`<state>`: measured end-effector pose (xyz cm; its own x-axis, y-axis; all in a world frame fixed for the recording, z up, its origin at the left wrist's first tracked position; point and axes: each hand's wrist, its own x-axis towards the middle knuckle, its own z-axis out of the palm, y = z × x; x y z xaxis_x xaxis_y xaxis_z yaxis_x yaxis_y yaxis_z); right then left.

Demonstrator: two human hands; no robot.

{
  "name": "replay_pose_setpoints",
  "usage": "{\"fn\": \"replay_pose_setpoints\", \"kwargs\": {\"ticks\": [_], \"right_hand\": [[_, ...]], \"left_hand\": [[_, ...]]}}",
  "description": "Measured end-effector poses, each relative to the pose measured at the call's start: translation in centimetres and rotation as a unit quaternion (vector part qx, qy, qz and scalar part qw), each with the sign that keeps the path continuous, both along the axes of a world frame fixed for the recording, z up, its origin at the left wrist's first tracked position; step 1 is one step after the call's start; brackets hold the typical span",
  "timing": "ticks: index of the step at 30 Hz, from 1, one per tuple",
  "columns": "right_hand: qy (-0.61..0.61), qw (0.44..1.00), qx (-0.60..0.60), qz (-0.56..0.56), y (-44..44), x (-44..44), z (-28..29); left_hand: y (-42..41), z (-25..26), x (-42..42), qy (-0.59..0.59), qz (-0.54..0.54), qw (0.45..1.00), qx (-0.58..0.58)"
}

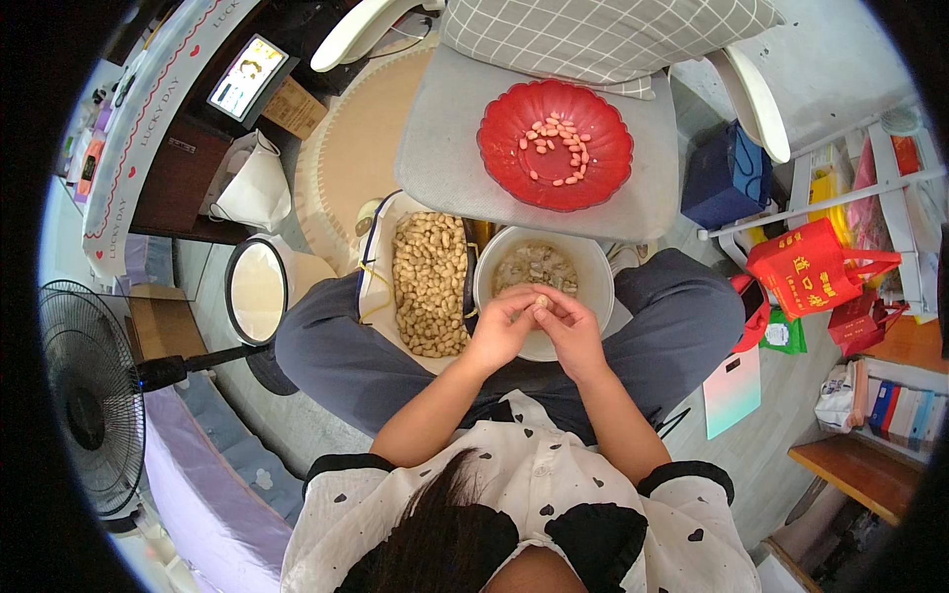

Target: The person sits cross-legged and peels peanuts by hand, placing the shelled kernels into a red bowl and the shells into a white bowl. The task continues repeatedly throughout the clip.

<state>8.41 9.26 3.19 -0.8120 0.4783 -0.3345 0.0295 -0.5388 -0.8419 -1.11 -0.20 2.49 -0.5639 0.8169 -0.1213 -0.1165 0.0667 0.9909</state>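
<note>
My left hand point(504, 326) and my right hand point(571, 330) meet above a white bucket point(604, 285), pinching one unshelled peanut point(542, 301) between the fingertips. Inside the bucket lie broken peanut shells point(535, 267). To the left of it, a white bag point(376, 296) with a dark blue rim holds a heap of unshelled peanuts point(431, 282). On a grey chair seat point(445, 141) in front of me rests a red scalloped plate point(511, 178), and several shelled pink peanuts point(567, 137) are scattered on it.
A checked cushion point(593, 37) leans at the chair's back, between white armrests point(756, 111). Left are a white bin point(257, 293) with a black rim, a black fan point(89, 400) and a lit tablet point(248, 78). Right are a blue paper bag point(726, 178) and a red bag point(797, 267).
</note>
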Motion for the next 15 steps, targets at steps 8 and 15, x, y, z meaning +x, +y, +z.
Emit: {"fn": "replay_pose_setpoints", "kwargs": {"ticks": [8, 15], "right_hand": [[-0.03, 0.999, -0.004, -0.023, -0.4, 0.2, -1.2], [-0.047, 0.998, -0.01, -0.028, -0.6, 0.0, -1.3]], "left_hand": [[-0.3, -2.0, 0.8, 0.086, 0.035, 0.994, -0.054], [-0.3, -2.2, 0.9, 0.091, 0.052, 0.991, -0.081]]}}
